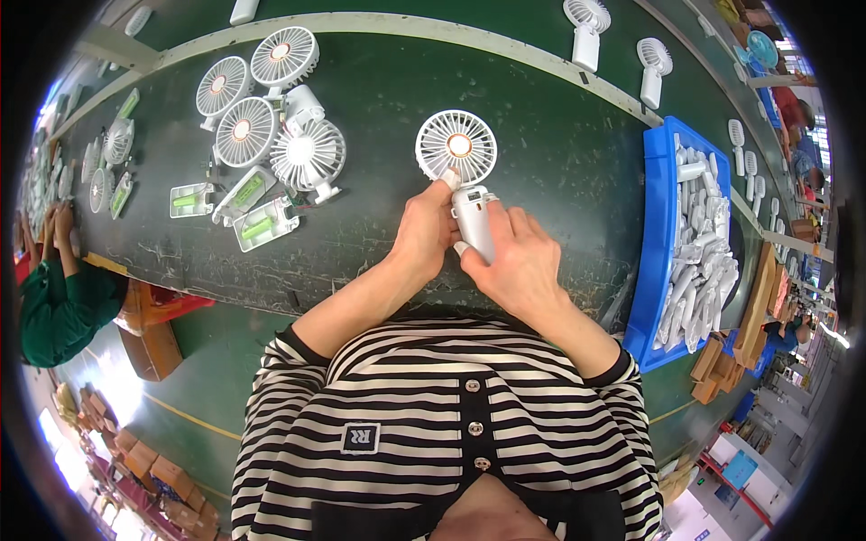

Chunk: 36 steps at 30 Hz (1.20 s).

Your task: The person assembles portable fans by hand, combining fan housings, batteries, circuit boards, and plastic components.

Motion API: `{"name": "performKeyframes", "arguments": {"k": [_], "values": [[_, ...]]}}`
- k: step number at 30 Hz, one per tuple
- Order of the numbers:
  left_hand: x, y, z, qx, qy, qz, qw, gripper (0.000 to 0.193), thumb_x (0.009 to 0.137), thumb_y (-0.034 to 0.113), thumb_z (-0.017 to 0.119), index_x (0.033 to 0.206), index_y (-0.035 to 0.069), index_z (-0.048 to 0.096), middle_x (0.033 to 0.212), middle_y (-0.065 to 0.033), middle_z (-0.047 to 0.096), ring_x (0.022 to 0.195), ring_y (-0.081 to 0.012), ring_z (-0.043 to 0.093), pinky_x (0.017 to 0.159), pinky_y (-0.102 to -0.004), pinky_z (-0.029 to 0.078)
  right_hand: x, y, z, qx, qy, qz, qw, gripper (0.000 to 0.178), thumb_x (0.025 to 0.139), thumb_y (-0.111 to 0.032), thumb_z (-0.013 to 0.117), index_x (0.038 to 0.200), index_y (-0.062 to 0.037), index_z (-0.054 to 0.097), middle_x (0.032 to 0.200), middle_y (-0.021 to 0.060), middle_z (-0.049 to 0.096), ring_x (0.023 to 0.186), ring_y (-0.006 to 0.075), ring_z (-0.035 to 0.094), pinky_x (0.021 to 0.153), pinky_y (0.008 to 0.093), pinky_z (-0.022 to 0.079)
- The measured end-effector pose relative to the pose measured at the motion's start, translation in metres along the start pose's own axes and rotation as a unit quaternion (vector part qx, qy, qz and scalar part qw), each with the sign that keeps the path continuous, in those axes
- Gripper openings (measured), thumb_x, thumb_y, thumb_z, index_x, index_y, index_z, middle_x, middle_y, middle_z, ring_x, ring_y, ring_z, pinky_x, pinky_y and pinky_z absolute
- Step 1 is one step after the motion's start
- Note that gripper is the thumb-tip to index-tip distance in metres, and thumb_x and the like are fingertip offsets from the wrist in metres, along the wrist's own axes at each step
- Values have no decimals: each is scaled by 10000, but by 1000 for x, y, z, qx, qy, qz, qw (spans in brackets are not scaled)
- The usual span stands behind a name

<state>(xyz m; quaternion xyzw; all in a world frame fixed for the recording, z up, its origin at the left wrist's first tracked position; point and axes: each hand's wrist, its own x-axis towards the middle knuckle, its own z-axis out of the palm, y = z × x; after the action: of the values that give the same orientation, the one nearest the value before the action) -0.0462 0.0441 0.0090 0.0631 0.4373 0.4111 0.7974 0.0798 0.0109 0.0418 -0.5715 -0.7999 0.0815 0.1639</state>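
In front of me, over the bench, is a white handheld fan, its round head [457, 147] with an orange-ringed hub pointing away from me. My left hand [424, 225] grips it from the left, its capped thumb at the joint below the head. Closed round the right side of the white handle [474, 221] is my right hand [521, 261]. White covers show on some fingertips. Left of my hands lie several fan heads [242, 131], and nearer to me open handle shells [267, 224] with green cells inside.
A blue bin [651, 243] full of white plastic handle parts [699, 261] stands at the bench's right end. Beyond the pale rail [406, 25] lie finished-looking fans [653, 72]. At the far left, a person in green [68, 298] works at the same bench [379, 99].
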Motion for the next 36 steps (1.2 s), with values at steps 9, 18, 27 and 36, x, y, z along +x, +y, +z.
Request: {"name": "performKeyframes", "arguments": {"k": [9,18,27,36], "values": [[4,-3,-2,12,1,4,1000,343,862,297,503,976,-22,556,887,-110,595,751,-201,587,677,-324,470,0,5,3,-20,-11,-34,999,512,599,-237,672,1002,38,515,750,112,530,620,250,558,463,352,465],[4,-1,0,87,-6,7,996,274,821,169,584,963,-63,564,890,-113,594,779,-193,597,683,-311,491,-1,2,-3,-15,-31,-12,999,531,615,-250,692,1036,22,519,768,111,526,668,266,560,507,364,464],[5,-1,-3,81,6,5,997,248,821,148,573,965,-53,580,909,-118,602,798,-197,598,699,-323,495,-12,-3,-13,-20,-75,-11,997,627,576,-275,737,1042,43,464,817,112,494,708,252,530,508,338,460],[3,3,-3,65,-26,25,997,272,819,149,579,1002,-51,567,939,-115,608,839,-197,595,752,-327,481,-9,11,-8,211,-50,168,962,393,690,-198,702,983,21,559,740,121,604,630,189,591,582,279,472]]}}
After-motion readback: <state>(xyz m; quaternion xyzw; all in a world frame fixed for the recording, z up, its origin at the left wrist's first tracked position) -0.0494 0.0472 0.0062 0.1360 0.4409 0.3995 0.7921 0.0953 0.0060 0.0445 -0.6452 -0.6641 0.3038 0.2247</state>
